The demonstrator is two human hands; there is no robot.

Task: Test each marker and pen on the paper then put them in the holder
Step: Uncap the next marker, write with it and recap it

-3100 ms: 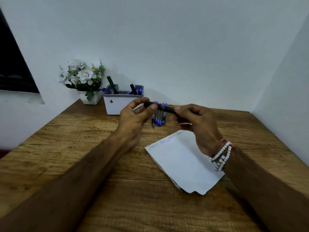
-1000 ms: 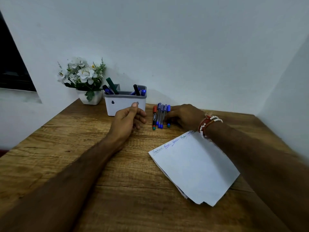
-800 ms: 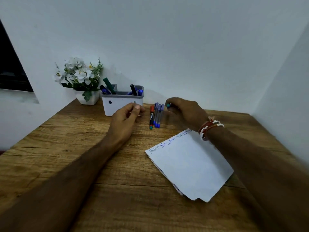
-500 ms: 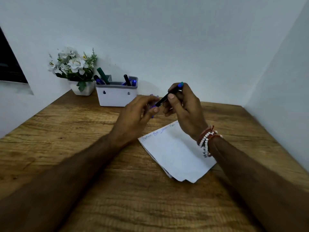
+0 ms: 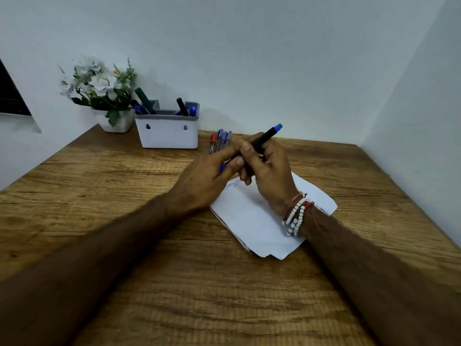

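My right hand grips a black marker with a blue-green end that points up and to the right. My left hand pinches the marker's lower end, where a blue cap shows between the fingers. Both hands hover over the top edge of the white paper, which carries a line of blue writing. Several pens lie side by side on the table behind my hands. The white holder stands at the back with several markers in it.
A white pot of flowers stands left of the holder, against the wall. The wooden table meets walls at the back and on the right. A dark window edge shows at far left.
My right hand took a marker from the row of pens and brought it toward me over the paper. My left hand came across and now pinches its lower end.
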